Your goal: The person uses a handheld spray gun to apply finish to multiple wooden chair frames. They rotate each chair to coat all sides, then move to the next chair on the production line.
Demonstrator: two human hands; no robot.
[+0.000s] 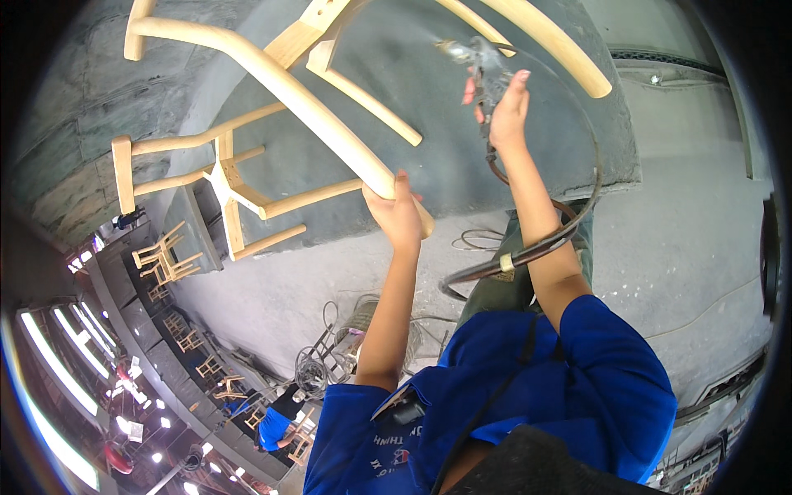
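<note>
Grey concrete floor (pixel 685 239) spreads around a dark grey work surface (pixel 450 169); at lower left, more chair frames (pixel 190 340) line a long, lamp-lit hall, where a co-worker in blue (pixel 273 429) bends by one of them.

From the head view, the person's left hand (pixel 396 216) grips the thick rail of a pale wooden chair frame (pixel 305 103) near its lower end. The thumb lies along the upper side and the other fingers curl beneath, mostly hidden; a short stub of rail sticks out past the hand. Its long axis slants from upper left, where it meets a short crosspiece, down to the hand at lower right, bending near the top. The joined members reach up to the picture's upper edge.

The right hand (pixel 505 111) is closed around the handle of a spray gun (pixel 488 74), fingertips showing on the left side and thumb on the right. The gun's body runs roughly up the picture, its nozzle pointing left toward the frame, well apart from the left hand. Whether a finger presses the trigger, I cannot tell. A dark hose (pixel 528 250) loops across the right forearm. A second chair frame (pixel 247 195) rests on the surface, left of the left hand.
</note>
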